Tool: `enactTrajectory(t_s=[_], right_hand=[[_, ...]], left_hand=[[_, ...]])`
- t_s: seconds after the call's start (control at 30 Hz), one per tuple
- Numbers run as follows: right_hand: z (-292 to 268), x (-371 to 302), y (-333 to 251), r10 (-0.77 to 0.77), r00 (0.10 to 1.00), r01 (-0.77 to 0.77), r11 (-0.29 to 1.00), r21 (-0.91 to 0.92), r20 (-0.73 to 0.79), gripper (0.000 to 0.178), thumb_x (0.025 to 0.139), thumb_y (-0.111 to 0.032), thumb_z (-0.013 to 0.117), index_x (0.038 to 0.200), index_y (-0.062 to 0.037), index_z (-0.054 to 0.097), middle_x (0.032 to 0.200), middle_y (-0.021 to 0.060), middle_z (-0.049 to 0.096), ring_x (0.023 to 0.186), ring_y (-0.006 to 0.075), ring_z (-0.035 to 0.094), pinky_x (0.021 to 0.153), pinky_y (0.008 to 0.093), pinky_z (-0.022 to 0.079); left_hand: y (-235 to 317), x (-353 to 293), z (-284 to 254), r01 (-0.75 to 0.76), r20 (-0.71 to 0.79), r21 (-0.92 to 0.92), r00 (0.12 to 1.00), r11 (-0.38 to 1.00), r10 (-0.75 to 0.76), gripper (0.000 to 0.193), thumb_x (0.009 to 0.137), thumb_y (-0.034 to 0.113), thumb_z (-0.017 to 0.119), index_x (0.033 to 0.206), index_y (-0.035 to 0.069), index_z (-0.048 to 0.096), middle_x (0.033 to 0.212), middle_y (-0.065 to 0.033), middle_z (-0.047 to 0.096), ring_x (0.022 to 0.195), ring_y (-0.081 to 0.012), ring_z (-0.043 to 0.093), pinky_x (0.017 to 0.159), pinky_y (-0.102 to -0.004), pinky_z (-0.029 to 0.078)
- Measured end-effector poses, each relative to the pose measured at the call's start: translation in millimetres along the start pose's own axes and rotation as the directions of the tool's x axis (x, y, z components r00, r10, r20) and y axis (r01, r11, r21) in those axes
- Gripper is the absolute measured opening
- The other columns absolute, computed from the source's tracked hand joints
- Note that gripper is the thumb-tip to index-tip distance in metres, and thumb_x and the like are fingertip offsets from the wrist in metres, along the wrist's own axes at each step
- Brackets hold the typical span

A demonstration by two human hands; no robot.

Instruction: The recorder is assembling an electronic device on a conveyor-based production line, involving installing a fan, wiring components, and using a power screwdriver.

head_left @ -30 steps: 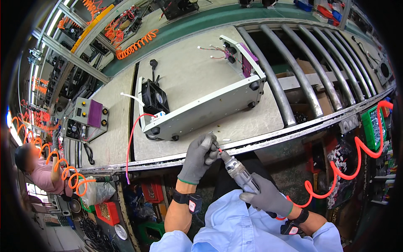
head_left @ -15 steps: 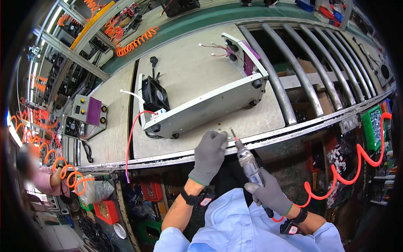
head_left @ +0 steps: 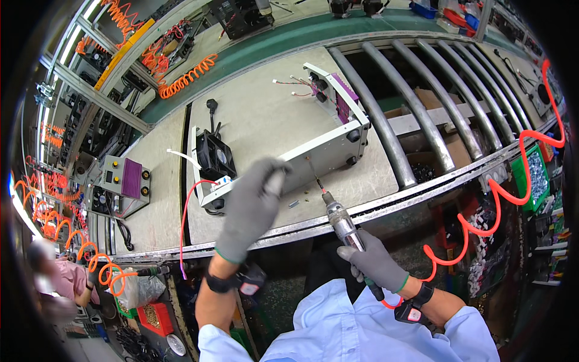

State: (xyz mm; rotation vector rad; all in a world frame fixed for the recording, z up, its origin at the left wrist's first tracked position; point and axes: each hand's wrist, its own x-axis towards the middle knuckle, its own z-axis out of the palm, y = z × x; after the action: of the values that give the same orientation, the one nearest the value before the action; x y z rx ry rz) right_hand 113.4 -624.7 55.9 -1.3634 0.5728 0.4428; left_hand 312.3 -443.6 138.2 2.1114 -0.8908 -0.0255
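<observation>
In my right hand (head_left: 380, 262) is a grey air screwdriver (head_left: 342, 222), gripped round its body. Its long bit points up and away, and the tip is at a hole in the grey base panel of a metal chassis (head_left: 295, 172). The chassis stands on its side, with the panel facing me. My gloved left hand (head_left: 253, 205) is over the panel's near left part. Motion smears its fingers, so I cannot tell whether it grips the panel. A small metal piece (head_left: 294, 204) and tiny screws lie on the table just below the panel.
A black fan (head_left: 215, 155) sits at the chassis's left end, a purple heatsink (head_left: 344, 99) at its right. Metal rollers (head_left: 416, 102) adjoin the table on the right. An orange coiled hose (head_left: 497, 205) trails right from the screwdriver. Another unit (head_left: 123, 181) stands left; co-workers are far left.
My left hand has moved left from beside the screwdriver bit to the chassis panel. The screwdriver has moved up and left, bringing its bit to the panel. The small metal piece now shows on the table.
</observation>
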Motion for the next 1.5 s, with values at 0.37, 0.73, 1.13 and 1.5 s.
enactTrajectory(t_s=[0.37,0.73,1.13,1.5], right_hand=[[2.7,4.0,4.6,0.023,1.0,-0.023,0.999,0.044,-0.003,0.034,0.096,-0.025,0.072,0.114,-0.003,0.053,0.071,0.0035,0.058,0.051,0.0101,0.058,0.045,0.028,0.048],[3.5,19.0,19.9,-0.041,0.997,0.041,0.999,-0.014,-0.062,0.041,0.092,-0.024,0.076,0.118,-0.002,0.054,0.072,0.0025,0.058,0.053,0.0093,0.057,0.047,0.0285,0.047],[7.1,22.4,23.0,-0.014,0.997,0.011,0.999,-0.034,-0.073,0.043,0.089,-0.025,0.078,0.117,-0.0023,0.055,0.079,0.0028,0.058,0.06,0.0095,0.058,0.053,0.0302,0.047],[-1.5,20.6,13.5,0.128,0.957,-0.244,0.839,0.487,0.259,0.042,0.094,-0.023,0.07,0.124,-0.0034,0.049,0.084,0.0049,0.057,0.052,0.0129,0.057,0.045,0.0291,0.045]], left_hand=[[-53.6,162.2,-3.8,0.621,0.539,-0.075,0.683,0.78,-0.492,0.022,0.098,0.019,0.069,0.11,0.0,0.07,0.098,-0.0096,0.077,0.075,-0.0129,0.074,0.058,-0.023,0.055],[-113.5,158.2,53.5,0.601,0.863,0.207,0.259,0.772,-0.433,0.029,0.096,0.025,0.072,0.113,0.003,0.078,0.083,0.0038,0.069,0.065,-0.0042,0.057,0.056,-0.0231,0.047],[-105.2,136.0,58.1,0.587,0.839,0.152,0.349,0.795,-0.418,0.025,0.091,0.019,0.074,0.109,0.002,0.078,0.085,-0.0021,0.074,0.068,-0.0064,0.061,0.058,-0.0246,0.05],[-106.2,130.4,63.1,0.632,0.815,0.105,0.388,0.768,-0.431,0.027,0.09,0.016,0.074,0.111,0.0,0.078,0.082,-0.0009,0.072,0.068,-0.0047,0.06,0.059,-0.0244,0.049]])
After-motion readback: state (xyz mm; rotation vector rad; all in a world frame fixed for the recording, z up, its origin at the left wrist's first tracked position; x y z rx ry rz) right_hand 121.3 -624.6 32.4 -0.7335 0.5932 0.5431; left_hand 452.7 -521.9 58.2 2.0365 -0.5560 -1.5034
